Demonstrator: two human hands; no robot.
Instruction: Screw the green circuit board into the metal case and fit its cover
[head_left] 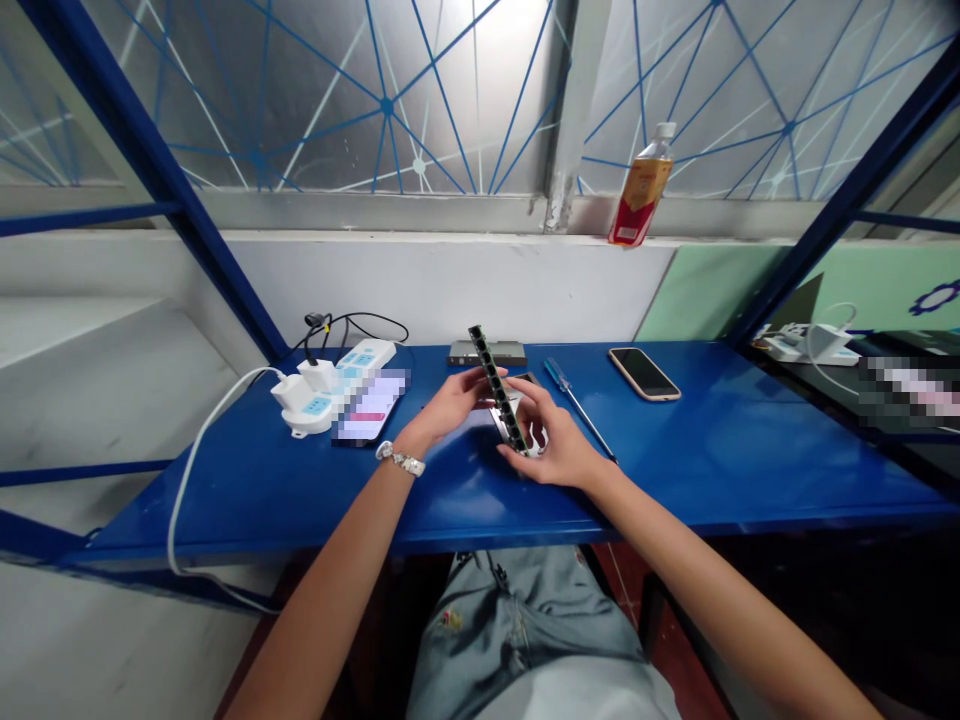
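A memory module (498,388), a narrow green strip with a row of black chips, is tilted on its edge above the blue table. My left hand (450,402) is closed on it near the middle from the left, its fingertips partly hidden behind it. My right hand (551,440) curls round the lower end, thumb in front and fingers behind. Beneath and behind the hands lies a silver metal part (538,448), mostly covered, whose kind I cannot make out. A flat grey metal case (511,352) rests just behind the module.
To the right lie a screwdriver (579,408) with a blue handle and a phone (645,374). On the left are a white power strip (360,368) with plugs and a lit phone (372,406). A drink bottle (642,196) stands on the sill. Blue frame posts flank the table (720,460).
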